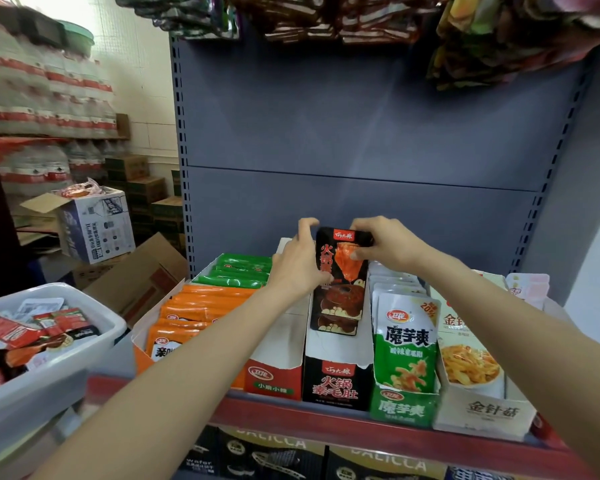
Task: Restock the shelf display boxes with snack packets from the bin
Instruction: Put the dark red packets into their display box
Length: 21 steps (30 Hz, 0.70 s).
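Packets of the black-and-red kind, held as a small stack (338, 282), stand upright between both hands above the black display box (336, 372) whose print matches theirs. The left hand (300, 261) curls its fingers round the stack's left edge, thumb at the front. The right hand (383, 245) pinches the top right corner, fingers over the top edge and thumb on the face. Gripped at two sides like this, the stack keeps square and vertical, which looks meant for sliding it straight down into the narrow slot below. Its lower end already sits inside the box's cut-away front, so I judge the drop is about half made.

Just left of the left hand is a red-fronted box (274, 358) with a tall white wall. Just right of the right hand is a row of green-and-white pouches (407, 337), standing close to the black box's side. These two leave little sideways room, so the hands will likely need to release upward, not outward. Behind the hands the grey back panel (361, 133) is bare and the space above is open.

Well to the left, below the left forearm, the white bin (94, 344) holds more red and black packets within easy reach.
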### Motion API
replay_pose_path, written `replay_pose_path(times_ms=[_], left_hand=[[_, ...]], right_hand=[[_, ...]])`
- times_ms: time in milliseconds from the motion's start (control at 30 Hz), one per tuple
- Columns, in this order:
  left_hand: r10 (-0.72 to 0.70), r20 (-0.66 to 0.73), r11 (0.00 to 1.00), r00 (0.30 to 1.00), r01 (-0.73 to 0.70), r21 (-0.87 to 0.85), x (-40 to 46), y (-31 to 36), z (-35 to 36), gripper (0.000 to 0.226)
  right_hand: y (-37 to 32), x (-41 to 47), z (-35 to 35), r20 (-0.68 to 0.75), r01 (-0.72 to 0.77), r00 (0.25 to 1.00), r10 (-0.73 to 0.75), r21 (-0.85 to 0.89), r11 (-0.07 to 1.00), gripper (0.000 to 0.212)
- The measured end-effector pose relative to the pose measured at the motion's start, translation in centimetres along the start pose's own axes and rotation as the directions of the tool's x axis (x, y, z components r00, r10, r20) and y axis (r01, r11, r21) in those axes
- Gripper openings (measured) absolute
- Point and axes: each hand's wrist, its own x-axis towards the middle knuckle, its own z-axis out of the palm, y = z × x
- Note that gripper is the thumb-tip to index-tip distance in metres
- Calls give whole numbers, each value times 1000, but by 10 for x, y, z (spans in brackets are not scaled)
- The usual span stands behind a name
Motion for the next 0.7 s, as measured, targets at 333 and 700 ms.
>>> replay_pose_path(times_ms=[333,700], left_hand=[[123,17,919,992,-120,376,-1,1,3,61],[133,28,947,991,-135,291,0,-4,1,47]], right_hand=[[-9,-2,12,35,-36,998,45,-218,975,21],[-8,-4,18,-7,-22,1000,21,-318,948,23]])
